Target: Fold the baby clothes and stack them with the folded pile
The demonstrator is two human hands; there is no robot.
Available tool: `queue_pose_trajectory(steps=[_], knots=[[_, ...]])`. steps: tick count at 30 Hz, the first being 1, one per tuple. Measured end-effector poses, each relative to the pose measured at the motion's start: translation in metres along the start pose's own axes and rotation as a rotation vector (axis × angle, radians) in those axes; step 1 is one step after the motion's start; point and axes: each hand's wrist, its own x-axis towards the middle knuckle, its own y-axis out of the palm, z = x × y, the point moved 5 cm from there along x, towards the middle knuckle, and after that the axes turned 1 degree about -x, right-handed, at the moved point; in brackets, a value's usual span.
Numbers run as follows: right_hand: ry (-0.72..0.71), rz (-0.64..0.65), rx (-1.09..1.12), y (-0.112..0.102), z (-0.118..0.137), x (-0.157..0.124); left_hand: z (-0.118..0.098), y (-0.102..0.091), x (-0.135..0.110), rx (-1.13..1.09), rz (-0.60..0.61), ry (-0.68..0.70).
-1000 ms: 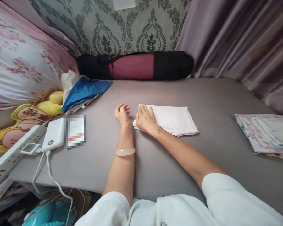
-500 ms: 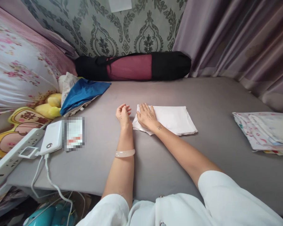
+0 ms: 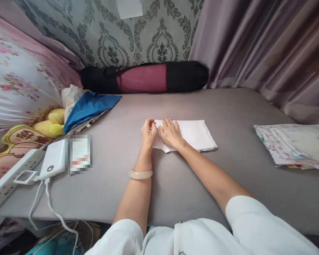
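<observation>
A folded white cloth (image 3: 198, 134) lies on the grey bed-like surface in front of me. My right hand (image 3: 170, 132) rests flat on its left part, fingers extended and pointing away from me. At the cloth's left edge, my left hand (image 3: 149, 132) has its fingers curled in and closed on the edge; the fingertips are partly hidden. A pale bangle (image 3: 140, 174) circles my left forearm.
On the right sits a stack of folded patterned cloths (image 3: 295, 145). A blue cloth (image 3: 89, 109), a white power bank (image 3: 54, 159), a blurred packet (image 3: 80, 154) and a power strip (image 3: 13, 177) are at left. A black-and-maroon bag (image 3: 143, 79) lies along the wall.
My left hand has moved right, from beside the cloth onto its left edge, with fingers closing. My right hand stays flat on the cloth. The whole view has shifted slightly.
</observation>
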Motion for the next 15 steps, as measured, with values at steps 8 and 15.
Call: queue_pose_trajectory(steps=[8,15], knots=[[0.106,-0.014,-0.066,-0.006,-0.031,-0.017,-0.006,0.029,-0.013,0.230,0.210,0.225],[0.100,-0.029,-0.048,-0.012,-0.039,-0.024,-0.003,0.031,-0.016,0.249,0.268,0.252]])
